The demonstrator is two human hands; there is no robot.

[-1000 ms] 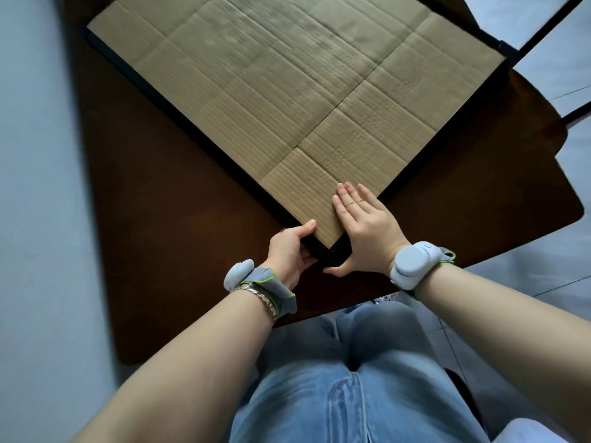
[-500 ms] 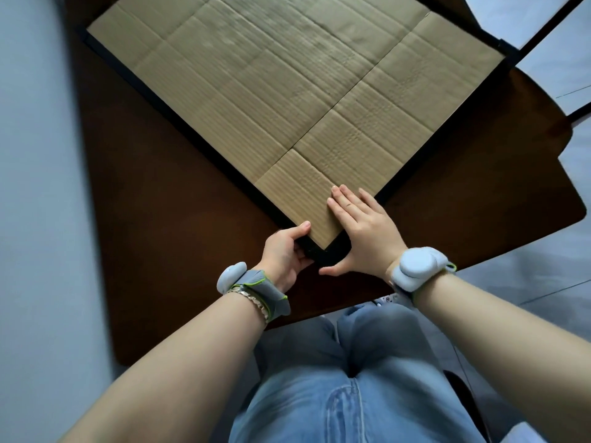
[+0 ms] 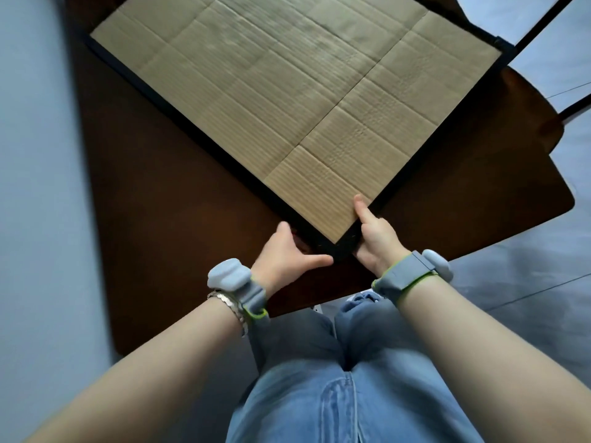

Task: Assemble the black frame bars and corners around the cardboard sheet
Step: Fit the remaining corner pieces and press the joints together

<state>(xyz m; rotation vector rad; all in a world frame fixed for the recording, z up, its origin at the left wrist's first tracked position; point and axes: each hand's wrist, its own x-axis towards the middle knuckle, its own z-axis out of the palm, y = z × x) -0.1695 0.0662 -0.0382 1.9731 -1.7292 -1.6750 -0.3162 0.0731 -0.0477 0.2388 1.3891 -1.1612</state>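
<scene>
Table [image 3: 160,203], dark brown, fills the middle of the view. Cardboard sheet [image 3: 287,84] lies flat on it, turned diamond-wise with one point toward 6 o'clock. Left bar [image 3: 204,140], black, runs along the sheet's edge from 10 o'clock down to that point. Right bar [image 3: 425,155], black, follows the adjoining edge up toward 2 o'clock. Both sit tight against the cardboard.

Right hand [image 3: 377,238], at 2 o'clock of the point, grips the right bar, with one finger on top at the sheet's edge and the rest round the outer side. Left hand [image 3: 284,254], at 8 o'clock of the point, has its fingers bent beside the left bar; whether they clasp it cannot be determined.

Left wristband [image 3: 236,282] and right wristband [image 3: 412,271] are grey. Corner [image 3: 339,249], black, joins the two bars, and the left thumb tip touches its outer point.
</scene>
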